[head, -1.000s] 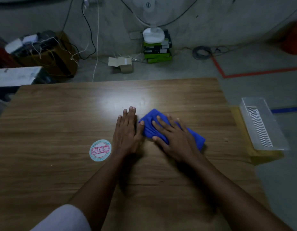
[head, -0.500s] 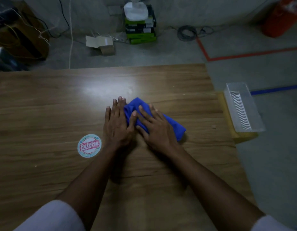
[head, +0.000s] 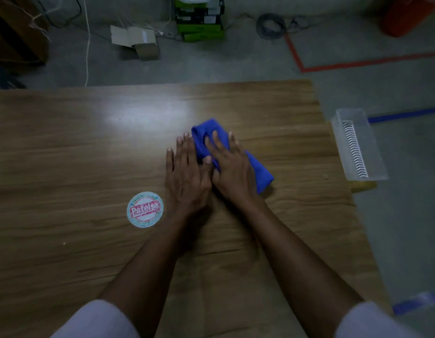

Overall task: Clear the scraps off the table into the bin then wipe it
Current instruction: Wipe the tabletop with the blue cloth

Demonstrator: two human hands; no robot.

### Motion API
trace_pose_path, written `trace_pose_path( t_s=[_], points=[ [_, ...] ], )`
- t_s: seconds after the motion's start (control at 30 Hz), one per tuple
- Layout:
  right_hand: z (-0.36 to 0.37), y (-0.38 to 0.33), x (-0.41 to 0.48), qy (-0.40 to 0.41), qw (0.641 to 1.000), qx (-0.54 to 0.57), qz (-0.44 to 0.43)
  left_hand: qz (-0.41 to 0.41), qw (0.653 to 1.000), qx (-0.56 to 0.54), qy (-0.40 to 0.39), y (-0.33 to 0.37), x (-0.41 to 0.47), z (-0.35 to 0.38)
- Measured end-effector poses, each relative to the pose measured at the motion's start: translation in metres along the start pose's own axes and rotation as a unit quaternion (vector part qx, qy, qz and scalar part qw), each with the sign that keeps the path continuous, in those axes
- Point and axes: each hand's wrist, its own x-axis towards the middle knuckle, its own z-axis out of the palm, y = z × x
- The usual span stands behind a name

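Observation:
A folded blue cloth (head: pixel 259 170) lies on the wooden table (head: pixel 65 147), right of centre. My right hand (head: pixel 230 169) presses flat on top of it with fingers spread and straight. Just left of the cloth, my left hand (head: pixel 186 176) lies flat on the bare wood, its thumb touching the cloth's edge. A clear plastic bin (head: pixel 358 145) sits below the table's right edge. A tiny pale crumb (head: pixel 64 243) lies on the wood at the near left.
A round white-and-red sticker (head: pixel 145 209) is on the table left of my left hand. On the floor beyond the table are a small cardboard box (head: pixel 138 42), stacked green boxes (head: pixel 199 18), a coiled cable (head: pixel 271 26) and red tape lines (head: pixel 358 64).
The view has tilted further down. My right hand has closed in toward the left hand on the cloth; both hands stay flat in the same spot on the table.

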Motion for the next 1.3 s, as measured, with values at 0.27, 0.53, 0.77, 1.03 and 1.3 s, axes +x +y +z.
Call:
trace_pose_path(
  t_s=[0.27, 0.53, 0.77, 1.03, 1.3],
  points=[
    [-0.026, 0.072, 0.017, 0.017, 0.996, -0.023, 0.08, 0.031, 0.993, 0.108, -0.038, 0.007, 0.005, -0.011],
    [0.002, 0.014, 0.054, 0.002, 1.0, 0.005, -0.001, 0.011, 0.992, 0.123, 0.027, 0.004, 0.064, -0.011],
    [-0.031, 0.091, 0.058, 0.007, 1.0, 0.013, 0.026, 0.013, 0.995, 0.094, -0.032, 0.003, 0.077, -0.009],
    [-0.004, -0.003, 0.125, -0.032, 0.999, -0.007, 0.031, -0.024, 0.997, 0.066, -0.033, -0.002, 0.08, 0.001],
    [-0.037, 0.098, 0.076, -0.041, 0.998, 0.039, -0.032, -0.018, 0.997, 0.073, -0.018, -0.004, 0.081, 0.005]
  ],
)
